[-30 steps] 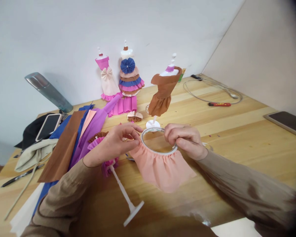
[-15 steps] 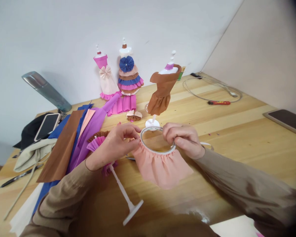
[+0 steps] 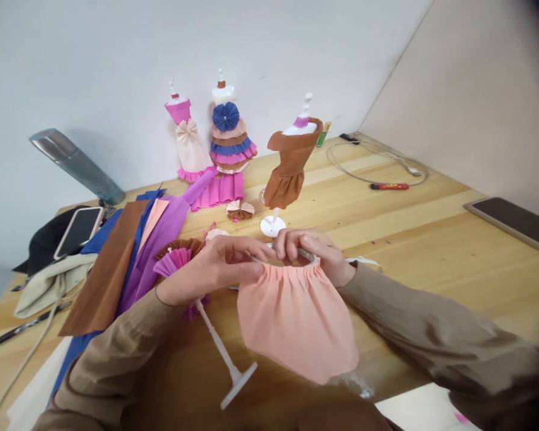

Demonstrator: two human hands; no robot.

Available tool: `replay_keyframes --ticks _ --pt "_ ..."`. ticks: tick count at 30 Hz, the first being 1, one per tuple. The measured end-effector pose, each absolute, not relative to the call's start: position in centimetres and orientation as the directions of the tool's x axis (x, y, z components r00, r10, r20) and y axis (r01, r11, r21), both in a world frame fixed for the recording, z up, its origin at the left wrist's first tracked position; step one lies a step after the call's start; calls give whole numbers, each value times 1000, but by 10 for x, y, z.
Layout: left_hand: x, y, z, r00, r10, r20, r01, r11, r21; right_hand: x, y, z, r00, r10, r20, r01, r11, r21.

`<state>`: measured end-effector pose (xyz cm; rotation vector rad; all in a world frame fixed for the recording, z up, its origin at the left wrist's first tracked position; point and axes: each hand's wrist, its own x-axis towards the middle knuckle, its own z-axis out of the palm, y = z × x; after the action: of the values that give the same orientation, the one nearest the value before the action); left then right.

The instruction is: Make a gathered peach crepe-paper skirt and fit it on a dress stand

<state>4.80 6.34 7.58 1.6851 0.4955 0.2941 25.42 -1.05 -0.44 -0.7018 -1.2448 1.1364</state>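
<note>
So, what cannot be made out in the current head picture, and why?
Head view: most of the grey-white ring, hidden by the left hand, right hand and gathered peach skirt.
Head view: upper end of the slender white stand, behind the left hand.
Head view: the flat white sheet, cut off by the bottom edge.
Head view: the shiny transparent scrap, too blurred to identify.

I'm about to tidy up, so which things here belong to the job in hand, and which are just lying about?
In the job:
peach ruffle, in the left hand
ring, in the right hand
coloured sheets, probably
dressed stands, probably

Apparently lying about:
bottle
pen
phones
cable
</note>
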Motion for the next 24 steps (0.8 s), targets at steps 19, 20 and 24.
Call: replay_keyframes --ticks 19,20,24 --pt "4 94 119 717 627 304 254 -642 723 247 -31 18 -455 890 -15 761 380 -526" --pt "5 93 119 715 647 266 264 -602 754 242 -36 20 -472 881 -29 789 407 -461" --pt "9 93 115 705 703 90 248 -363 898 231 -47 17 -488 871 -55 821 436 -369"
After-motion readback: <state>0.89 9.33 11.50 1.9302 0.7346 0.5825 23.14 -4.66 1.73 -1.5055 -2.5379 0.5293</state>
